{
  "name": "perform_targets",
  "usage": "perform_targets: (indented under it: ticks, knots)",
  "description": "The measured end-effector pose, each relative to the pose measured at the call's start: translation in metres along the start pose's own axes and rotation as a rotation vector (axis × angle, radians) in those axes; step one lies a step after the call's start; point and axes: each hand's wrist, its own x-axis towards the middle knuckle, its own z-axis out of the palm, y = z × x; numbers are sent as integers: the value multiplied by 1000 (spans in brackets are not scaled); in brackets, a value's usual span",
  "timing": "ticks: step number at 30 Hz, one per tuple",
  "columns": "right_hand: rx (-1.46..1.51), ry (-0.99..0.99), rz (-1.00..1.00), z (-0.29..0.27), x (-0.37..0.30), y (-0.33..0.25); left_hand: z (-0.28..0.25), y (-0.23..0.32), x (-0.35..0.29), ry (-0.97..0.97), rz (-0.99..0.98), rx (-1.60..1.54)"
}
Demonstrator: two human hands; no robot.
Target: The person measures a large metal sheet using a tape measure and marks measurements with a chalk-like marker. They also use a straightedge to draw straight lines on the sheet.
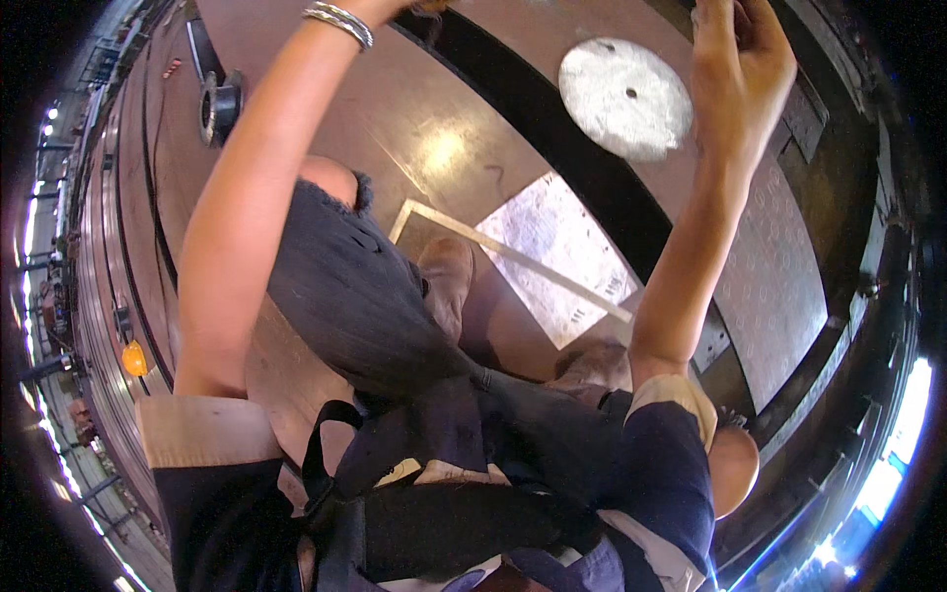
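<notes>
Both my arms are raised, and the hands run out of the upper edge of the head view. Only a sliver of my left hand (400, 6) shows, above a braided silver bracelet (340, 24); its fingers are out of sight. More of my right hand (745, 74) is visible. Its fingers bend inward, their tips cut off by the picture edge, and whatever they hold does not show. Below and left of that hand, a round bright metal disc (624, 99) with a small centre hole lies on the brown plate surface (424, 109).
A pale square metal sheet (552, 237) lies near my shoes, crossed by an L-shaped metal square (523, 259). A dark ring-shaped part (219, 109) stands at the left. Long dark gaps run between the plates. A yellow object (134, 358) is far left.
</notes>
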Motion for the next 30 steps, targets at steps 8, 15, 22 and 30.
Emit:
perform_targets:
  ticks: [8, 15, 22, 30]
  knots:
    - [-526, -420, 102, 6, -32, 207, -4, 10, 2, -39, 32, -256]
    - [-417, -616, 311, 24, -64, 218, -27, 20, -29, 199, 171, -277]
    - [17, -443, 245, 41, -40, 126, -26, 34, -75, 227, 282, -360]
    - [11, -283, 55, 48, -8, 34, -16, 38, -85, 171, 426, -467]
